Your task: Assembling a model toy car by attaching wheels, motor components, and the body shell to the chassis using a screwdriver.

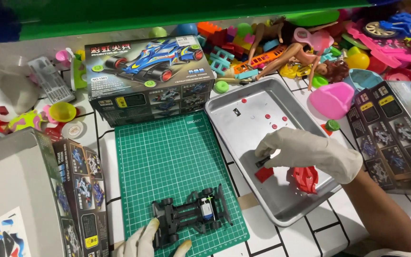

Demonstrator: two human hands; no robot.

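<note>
While the gloved left hand [144,242] rests on the black toy car chassis [192,214] on the green cutting mat [167,157], fingers loosely apart, R hand [305,151] reaches into the metal tray [243,102], fingertips pinched on a small black part [262,162] above a red piece [264,174], w/ red car body [305,178] beside.

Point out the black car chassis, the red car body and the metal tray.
chassis [191,215], head view, on its middle frame beside the motor.
red body [306,178], head view, on its top shell.
tray [243,121], head view, on a bare part of its floor.
</note>
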